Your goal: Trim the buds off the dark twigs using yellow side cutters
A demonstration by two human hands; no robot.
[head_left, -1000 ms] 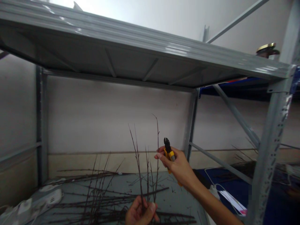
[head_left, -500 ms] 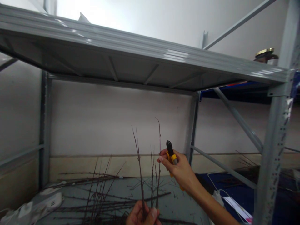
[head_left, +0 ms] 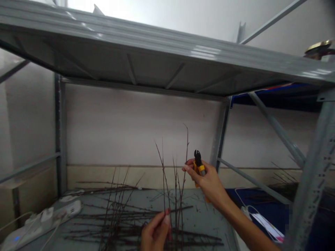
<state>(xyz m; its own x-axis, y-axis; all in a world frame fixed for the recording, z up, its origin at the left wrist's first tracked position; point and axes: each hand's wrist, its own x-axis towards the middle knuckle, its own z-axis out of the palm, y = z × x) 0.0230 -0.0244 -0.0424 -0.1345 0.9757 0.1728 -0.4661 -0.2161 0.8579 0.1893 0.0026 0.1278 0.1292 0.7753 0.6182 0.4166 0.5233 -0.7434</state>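
My left hand (head_left: pixel 156 232) is closed in a pinch on a thin brown twig (head_left: pixel 163 181) that stands upright and forks toward its tip. Palmed in my right hand (head_left: pixel 206 178) is a pair of cutting pliers (head_left: pixel 198 160) with black jaws and yellow handles, jaws pointing up. Its thumb and fingertips also pinch a taller twig (head_left: pixel 187 141) with a bent tip. Between the hands stand more upright twigs (head_left: pixel 176 184); what holds their lower ends is hidden. Many loose twigs (head_left: pixel 115 212) lie across the grey shelf surface (head_left: pixel 206 226) below.
A grey metal shelf (head_left: pixel 146 42) spans overhead, with a rack post (head_left: pixel 311 167) at right. At lower left lies a white power strip (head_left: pixel 44 223) with plugs and cables. A blue surface (head_left: pixel 246 198) at right carries papers (head_left: pixel 267 225) and more twigs (head_left: pixel 284 176).
The view has shifted, so the scene sits further right and higher. My left hand has moved left off the middle twigs and pinches the left one. My right hand keeps its hold.
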